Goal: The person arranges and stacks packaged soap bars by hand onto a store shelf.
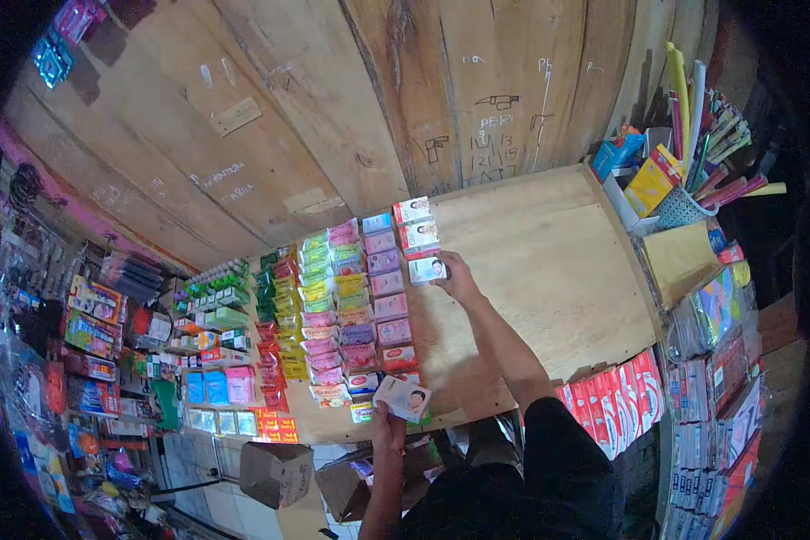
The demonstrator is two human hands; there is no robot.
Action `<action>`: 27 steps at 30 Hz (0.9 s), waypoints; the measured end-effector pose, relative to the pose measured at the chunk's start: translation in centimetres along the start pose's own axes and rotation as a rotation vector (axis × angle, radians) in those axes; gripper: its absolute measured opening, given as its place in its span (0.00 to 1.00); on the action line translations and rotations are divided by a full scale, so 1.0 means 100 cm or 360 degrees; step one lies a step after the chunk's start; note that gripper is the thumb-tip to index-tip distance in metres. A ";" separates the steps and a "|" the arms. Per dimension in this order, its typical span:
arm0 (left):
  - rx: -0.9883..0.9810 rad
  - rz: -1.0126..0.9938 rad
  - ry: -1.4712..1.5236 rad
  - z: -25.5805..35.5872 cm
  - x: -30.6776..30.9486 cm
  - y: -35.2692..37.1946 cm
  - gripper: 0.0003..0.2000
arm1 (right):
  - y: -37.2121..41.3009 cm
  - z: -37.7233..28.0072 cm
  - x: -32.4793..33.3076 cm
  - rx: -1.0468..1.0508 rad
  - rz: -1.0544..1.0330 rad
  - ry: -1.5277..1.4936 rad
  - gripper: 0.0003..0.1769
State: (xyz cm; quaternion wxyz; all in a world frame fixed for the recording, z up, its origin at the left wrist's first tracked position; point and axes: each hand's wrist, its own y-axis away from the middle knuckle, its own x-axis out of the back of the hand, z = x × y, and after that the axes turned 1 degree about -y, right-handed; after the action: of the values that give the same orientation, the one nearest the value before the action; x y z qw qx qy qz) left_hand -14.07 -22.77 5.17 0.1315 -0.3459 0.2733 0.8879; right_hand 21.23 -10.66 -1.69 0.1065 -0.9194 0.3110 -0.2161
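Note:
My left hand (389, 432) grips a white soap box (403, 399) with a face printed on it, held over the near edge of the wooden shelf top (540, 270). Farther in, my right hand (457, 277) has its fingers closed around the right end of another white soap box (426, 270). That box lies at the near end of a short column of red-and-white soap boxes (418, 236). Directly left of this column runs a row of pink and purple soap boxes (387, 283).
Wrapped soap bars (319, 310) in several colours fill rows to the left. Toothpaste-like boxes (220, 319) stand beyond them. At the right are a basket (679, 209) with long rolls and red-and-white packs (614, 405). Below the edge is an open cardboard box (277, 472).

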 end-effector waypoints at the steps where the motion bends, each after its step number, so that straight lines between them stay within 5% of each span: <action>1: 0.0008 0.0045 -0.0006 -0.001 0.003 -0.002 0.31 | 0.000 0.001 0.000 0.0016 -0.0014 0.0005 0.38; 13: 0.0051 -0.0138 -0.0148 -0.004 -0.009 -0.010 0.33 | 0.000 0.001 0.003 -0.0003 -0.0058 0.0044 0.37; 19: 0.0101 -0.0374 -0.0109 0.008 -0.059 -0.031 0.35 | 0.023 0.004 -0.010 0.0103 0.0318 0.0101 0.26; 20: 0.0101 -0.0422 -0.0044 0.006 -0.057 -0.038 0.35 | 0.043 -0.026 -0.007 -0.0138 0.0314 -0.0041 0.20; 23: 0.0190 -0.0328 0.0182 0.010 -0.071 -0.049 0.33 | 0.097 -0.095 0.027 -0.0477 -0.0370 -0.0665 0.18; 27: 0.0110 -0.0611 0.0257 0.008 -0.083 -0.070 0.31 | 0.146 -0.195 0.056 -0.0350 -0.0391 -0.0519 0.28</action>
State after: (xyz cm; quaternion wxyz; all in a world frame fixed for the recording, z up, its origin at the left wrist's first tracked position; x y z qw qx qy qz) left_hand -5.51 -16.95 8.58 0.2877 -0.4570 0.2423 0.8060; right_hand 8.52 -26.79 12.62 0.0273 -0.9791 0.1971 -0.0409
